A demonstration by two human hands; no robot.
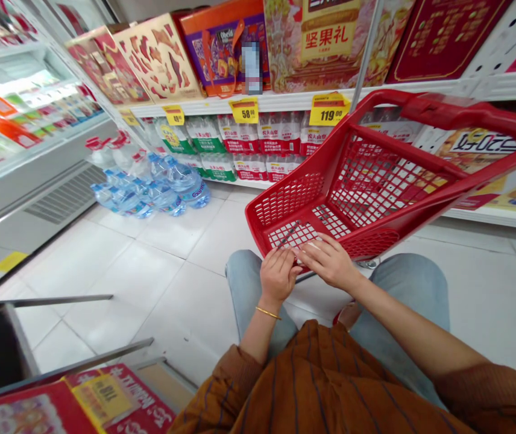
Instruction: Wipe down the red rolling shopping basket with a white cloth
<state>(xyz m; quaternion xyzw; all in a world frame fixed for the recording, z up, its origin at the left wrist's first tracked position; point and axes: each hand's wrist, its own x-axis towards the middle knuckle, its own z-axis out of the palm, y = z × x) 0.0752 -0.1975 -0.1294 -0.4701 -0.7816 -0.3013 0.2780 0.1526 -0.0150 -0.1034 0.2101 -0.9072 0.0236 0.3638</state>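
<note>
Two hands (328, 260) touch one red shopping basket (439, 105).

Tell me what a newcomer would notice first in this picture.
A red mesh shopping basket dominates the centre right, with the left hand and right hand at its near end. Behind it, yellow price tags line the shelf edge above bottled water, and shrink-wrapped water bottles sit on the white tiled floor.

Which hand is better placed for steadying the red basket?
Right, probably: the right hand lies across the near mesh edge of the red basket, while the left hand, with the gold bangle, sits curled at its corner.
</note>
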